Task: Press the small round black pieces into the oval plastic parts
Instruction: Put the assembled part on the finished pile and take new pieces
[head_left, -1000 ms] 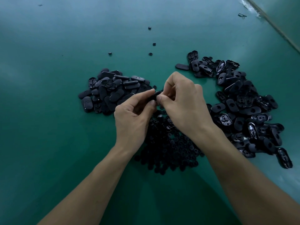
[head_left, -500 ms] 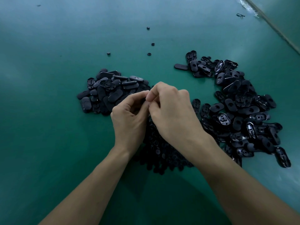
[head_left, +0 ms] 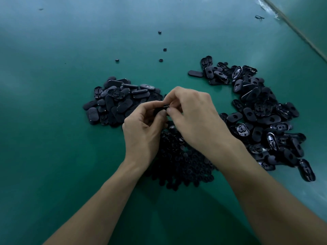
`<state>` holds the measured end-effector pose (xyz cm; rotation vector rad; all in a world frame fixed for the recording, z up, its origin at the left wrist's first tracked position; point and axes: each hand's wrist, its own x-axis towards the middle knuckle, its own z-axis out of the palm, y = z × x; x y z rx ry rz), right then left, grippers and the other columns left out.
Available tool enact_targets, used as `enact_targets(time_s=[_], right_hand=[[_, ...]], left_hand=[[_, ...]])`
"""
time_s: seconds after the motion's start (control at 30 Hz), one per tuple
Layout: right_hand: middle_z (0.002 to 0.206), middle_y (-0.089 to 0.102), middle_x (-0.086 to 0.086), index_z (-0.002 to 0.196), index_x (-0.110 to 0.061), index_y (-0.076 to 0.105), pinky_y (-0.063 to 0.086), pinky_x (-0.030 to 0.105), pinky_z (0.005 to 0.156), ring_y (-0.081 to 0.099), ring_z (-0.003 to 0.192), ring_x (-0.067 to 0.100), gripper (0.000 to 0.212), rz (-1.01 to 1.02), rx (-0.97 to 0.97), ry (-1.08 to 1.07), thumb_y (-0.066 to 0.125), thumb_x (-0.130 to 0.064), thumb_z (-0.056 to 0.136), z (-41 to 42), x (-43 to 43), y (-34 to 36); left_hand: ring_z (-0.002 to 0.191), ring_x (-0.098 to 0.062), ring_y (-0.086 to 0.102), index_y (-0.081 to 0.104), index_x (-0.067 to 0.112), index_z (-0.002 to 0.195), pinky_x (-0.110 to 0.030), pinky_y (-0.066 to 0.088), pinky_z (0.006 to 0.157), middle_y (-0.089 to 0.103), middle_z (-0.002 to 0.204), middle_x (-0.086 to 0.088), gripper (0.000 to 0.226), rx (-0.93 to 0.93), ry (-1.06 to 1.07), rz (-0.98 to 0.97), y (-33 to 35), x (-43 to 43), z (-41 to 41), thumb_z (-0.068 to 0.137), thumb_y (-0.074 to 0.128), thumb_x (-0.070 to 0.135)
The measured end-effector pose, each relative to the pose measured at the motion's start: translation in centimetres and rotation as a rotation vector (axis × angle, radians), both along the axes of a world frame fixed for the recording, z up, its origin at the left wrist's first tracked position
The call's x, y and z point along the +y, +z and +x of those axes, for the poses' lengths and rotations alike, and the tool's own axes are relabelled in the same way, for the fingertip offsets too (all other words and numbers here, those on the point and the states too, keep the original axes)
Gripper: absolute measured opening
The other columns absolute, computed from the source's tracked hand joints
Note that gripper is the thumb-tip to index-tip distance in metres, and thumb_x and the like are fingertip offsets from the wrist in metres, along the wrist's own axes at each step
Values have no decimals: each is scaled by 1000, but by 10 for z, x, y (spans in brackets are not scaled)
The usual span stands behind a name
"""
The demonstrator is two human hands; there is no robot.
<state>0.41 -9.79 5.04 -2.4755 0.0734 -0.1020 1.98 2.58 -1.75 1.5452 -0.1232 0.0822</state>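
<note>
Head view: pinching one oval part (head_left: 163,107) between left grip (head_left: 141,131) and right grip (head_left: 196,117); seemingly far from done, larger heap (head_left: 265,117) waiting.

Small round black pieces (head_left: 180,165) form a heap nearest you. Black oval plastic parts lie jumbled in a left pile (head_left: 115,103) and a larger right pile (head_left: 265,121). Your left hand (head_left: 143,131) and right hand (head_left: 196,117) pinch one held oval part (head_left: 161,109).

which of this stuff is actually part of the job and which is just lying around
In the job: left hand, right hand, held part pinched between them, round-piece heap, left oval pile, right oval pile.
Lying about: stray round pieces farther off, black scrap near the edge.
</note>
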Motion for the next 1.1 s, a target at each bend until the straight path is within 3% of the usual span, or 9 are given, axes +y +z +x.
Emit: enact_targets(time_s=[0.1,0.23,0.73,1.1], right_hand=[[102,70,-5,112,-26,72,53,29,91,65,94,9,22,57,25,35,65,-16,93,6,-11,-5],[86,73,-13,102,-23,77,54,15,82,67,81,-4,16,209,17,60,73,-14,89,11,-23,-12],[73,72,-13,87,-24,72,52,11,64,67,67,-5,12,307,-28,24,73,-13,85,9,-23,-18],[73,75,-8,84,-22,76,56,23,70,71,69,2,10,428,-17,-15,74,-12,83,10,-23,-22]], left_hand=[[73,-12,70,70,17,103,-22,56,70,77,87,0,19,17,-11,-43,0,0,1,93,68,1],[70,-9,69,68,20,103,-19,54,69,76,82,2,22,45,-15,-104,0,0,2,92,69,0],[79,-12,74,72,19,99,-22,58,74,78,84,2,23,56,-6,-153,-1,0,3,88,74,-1],[71,-14,73,73,16,98,-22,58,69,77,81,-2,18,49,-14,-168,-2,1,3,86,75,2]])
